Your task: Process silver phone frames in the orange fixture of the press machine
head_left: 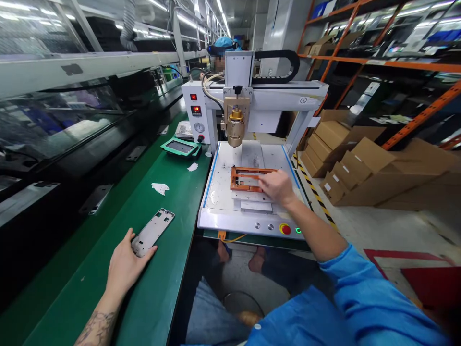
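Note:
My left hand (127, 262) grips the lower end of a silver-grey phone frame (154, 230) between thumb and fingers. The phone frame lies tilted along the green bench, its cutouts showing at the far end. On the bed of a white dispensing machine, my right hand (277, 186) is closed at the right end of an orange rectangular fixture (236, 183). Its fingertips hide that end, and what sits inside the fixture shows only in part. Above and behind the fixture hangs the machine's brass-coloured nozzle head (236, 129).
Scraps of white paper (160, 188) and a teal tray (181, 147) lie on the green bench (158, 288). Red emergency button (285, 229) sits on the machine's front edge. Cardboard boxes (355, 168) stand right. Another person in a blue cap (224, 43) is behind the machine.

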Demonstrator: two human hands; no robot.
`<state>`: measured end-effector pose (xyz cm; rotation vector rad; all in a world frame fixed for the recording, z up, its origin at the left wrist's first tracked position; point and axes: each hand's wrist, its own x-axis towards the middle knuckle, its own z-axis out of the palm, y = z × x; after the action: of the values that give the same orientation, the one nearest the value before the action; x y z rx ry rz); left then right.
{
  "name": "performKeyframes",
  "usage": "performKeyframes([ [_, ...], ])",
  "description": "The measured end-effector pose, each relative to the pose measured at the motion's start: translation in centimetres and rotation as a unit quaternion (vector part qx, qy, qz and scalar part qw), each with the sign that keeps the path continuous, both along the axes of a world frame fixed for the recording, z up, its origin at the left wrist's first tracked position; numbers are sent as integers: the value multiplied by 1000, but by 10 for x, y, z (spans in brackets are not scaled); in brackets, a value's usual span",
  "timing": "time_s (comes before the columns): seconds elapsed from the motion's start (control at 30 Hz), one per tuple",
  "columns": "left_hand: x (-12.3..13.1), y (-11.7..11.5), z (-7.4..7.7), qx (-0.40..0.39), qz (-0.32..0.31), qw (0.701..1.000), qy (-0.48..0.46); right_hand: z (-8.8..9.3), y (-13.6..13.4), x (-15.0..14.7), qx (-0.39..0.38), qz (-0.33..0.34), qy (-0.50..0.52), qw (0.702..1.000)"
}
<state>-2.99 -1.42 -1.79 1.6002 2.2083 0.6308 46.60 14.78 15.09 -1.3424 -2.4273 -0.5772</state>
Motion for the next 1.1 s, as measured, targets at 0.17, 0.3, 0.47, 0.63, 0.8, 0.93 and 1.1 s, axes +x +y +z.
performKeyframes([
  [0.17,-7,-1,-1,4,-15,999,-46,23,40,7,9,-96,206,974],
  [0.3,-13,-1,-3,9,-39,997,-73,24,43,16,-211,-71,135,965],
  [0.47,-6,5,2,10,-8,996,-83,16,44,17,-305,-62,47,949],
  [0.63,-9,5,9,0,41,993,-107,31,56,23,-278,-40,70,957],
  [0.8,-27,11,8,28,126,985,-117,54,25,-10,-215,-17,114,970],
  [0.93,-35,15,4,58,159,979,-110,4,-37,-135,-331,179,35,926],
  [1.1,-34,7,4,141,154,974,-87,-95,-96,-280,-365,307,-13,879],
])
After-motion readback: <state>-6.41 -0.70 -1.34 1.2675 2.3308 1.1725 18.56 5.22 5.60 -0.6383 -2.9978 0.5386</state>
